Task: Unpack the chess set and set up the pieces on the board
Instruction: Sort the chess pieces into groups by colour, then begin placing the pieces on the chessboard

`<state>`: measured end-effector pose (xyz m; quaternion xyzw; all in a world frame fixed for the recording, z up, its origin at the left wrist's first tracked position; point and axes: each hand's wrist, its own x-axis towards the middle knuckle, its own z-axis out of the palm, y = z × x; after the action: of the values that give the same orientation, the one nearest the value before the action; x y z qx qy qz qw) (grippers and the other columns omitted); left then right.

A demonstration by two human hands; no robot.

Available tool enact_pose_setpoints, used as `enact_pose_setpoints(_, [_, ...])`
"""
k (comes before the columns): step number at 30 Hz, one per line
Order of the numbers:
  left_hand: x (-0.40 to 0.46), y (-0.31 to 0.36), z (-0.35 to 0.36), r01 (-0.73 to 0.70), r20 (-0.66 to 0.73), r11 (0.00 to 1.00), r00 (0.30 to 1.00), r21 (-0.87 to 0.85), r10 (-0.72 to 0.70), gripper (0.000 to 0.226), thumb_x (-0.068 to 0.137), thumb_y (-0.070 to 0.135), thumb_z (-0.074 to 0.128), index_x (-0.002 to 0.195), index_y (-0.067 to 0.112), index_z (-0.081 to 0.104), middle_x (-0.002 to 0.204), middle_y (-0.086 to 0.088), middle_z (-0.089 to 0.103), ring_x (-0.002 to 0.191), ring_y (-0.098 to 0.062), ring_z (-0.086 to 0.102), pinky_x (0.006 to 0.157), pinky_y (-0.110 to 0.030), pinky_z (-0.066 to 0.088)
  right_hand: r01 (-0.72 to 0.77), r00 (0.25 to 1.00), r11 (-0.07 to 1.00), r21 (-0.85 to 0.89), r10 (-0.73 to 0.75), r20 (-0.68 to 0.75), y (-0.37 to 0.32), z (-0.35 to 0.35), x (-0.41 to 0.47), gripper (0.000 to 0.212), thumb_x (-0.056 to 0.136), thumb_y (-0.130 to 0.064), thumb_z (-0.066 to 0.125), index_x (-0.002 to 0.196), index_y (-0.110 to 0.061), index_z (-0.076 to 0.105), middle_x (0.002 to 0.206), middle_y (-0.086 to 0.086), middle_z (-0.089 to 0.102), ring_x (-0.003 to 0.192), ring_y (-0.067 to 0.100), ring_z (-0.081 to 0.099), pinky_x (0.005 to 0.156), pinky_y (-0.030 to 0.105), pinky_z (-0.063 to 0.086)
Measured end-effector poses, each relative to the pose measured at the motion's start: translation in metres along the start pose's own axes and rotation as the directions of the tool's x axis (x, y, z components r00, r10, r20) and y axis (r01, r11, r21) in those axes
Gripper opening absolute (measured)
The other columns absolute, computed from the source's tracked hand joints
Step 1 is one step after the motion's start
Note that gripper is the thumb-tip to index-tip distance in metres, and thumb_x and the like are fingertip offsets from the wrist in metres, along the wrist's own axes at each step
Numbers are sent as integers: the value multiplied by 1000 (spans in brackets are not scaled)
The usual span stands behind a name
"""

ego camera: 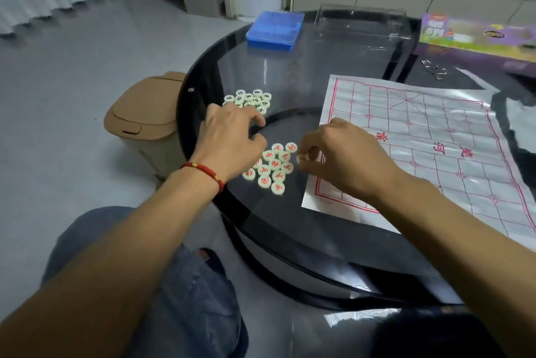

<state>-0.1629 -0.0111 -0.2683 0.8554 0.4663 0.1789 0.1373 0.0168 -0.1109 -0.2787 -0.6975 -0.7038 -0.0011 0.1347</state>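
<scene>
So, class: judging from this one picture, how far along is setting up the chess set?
Done: the board sheet lies unfolded and the pieces are out, sorted into a dark-lettered group and a red-lettered group. In hand: the right hand pinches one red piece; the left hand hovers over the piles. Left: no piece stands on the board.
</scene>
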Motion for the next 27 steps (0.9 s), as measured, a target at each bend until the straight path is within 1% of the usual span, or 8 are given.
enact_pose_setpoints(4, [-1,5,-2,-30,4,998,1000,-46,30,31,87,20,60,115,27,70,111,5,67,114,-21,50,93,-31,43,22,998,998,52,-25,65,7,-9,6,31,86,-49,73,107,-27,72,97,-6,68,82,15,59,67,37,56])
enact_pose_setpoints(7, [-3,4,-4,-3,48,997,999,-81,7,30,88,20,62,115,31,70,111,8,68,105,-7,54,88,-27,47,47,997,998,29,-49,58,12,-16,11,30,88,-40,73,112,-23,72,105,-2,69,83,13,61,70,33,57])
enact_pose_setpoints(9, [-4,3,-6,11,70,997,998,-80,-5,30,90,20,64,118,30,69,113,7,66,99,-5,53,85,-23,45,58,996,997,42,-61,59,11,-18,14,35,90,-38,71,121,-22,69,114,-1,68,87,10,58,72,27,54])
enact_pose_setpoints(11, [-6,1,-8,12,75,997,997,-76,-7,32,90,20,64,121,30,67,116,6,65,97,-5,52,85,-22,43,112,987,993,39,-115,112,4,-16,17,45,90,-40,71,132,-23,63,124,-1,63,98,11,56,77,26,50])
enact_pose_setpoints(14, [-12,-1,-8,4,100,998,995,-61,3,35,90,20,65,123,32,65,117,7,61,97,-4,50,84,-24,45,144,972,990,5,-142,189,-1,-13,22,51,93,-37,69,140,-20,58,132,4,59,117,22,55,90,32,51])
enact_pose_setpoints(19, [-16,-6,-8,15,80,999,997,-45,-12,35,90,23,65,124,33,65,114,9,57,99,-8,53,87,-30,50,110,976,993,42,-116,184,0,-7,29,38,95,-25,68,133,-18,65,122,5,64,100,19,64,72,21,44])
enact_pose_setpoints(23, [-18,-10,-10,25,63,999,998,-28,-23,34,90,20,66,122,32,65,109,9,58,94,-9,54,83,-27,49,97,982,994,52,-104,159,-2,-5,36,27,94,-27,69,120,-17,70,112,3,68,86,13,59,69,20,44])
enact_pose_setpoints(27, [-16,-13,-11,34,63,998,998,-61,-30,38,92,7,61,122,29,68,108,10,66,91,-3,59,86,-20,50,90,986,995,37,-94,140,-3,1,38,21,96,-29,66,111,-15,71,105,4,69,84,17,63,61,15,41])
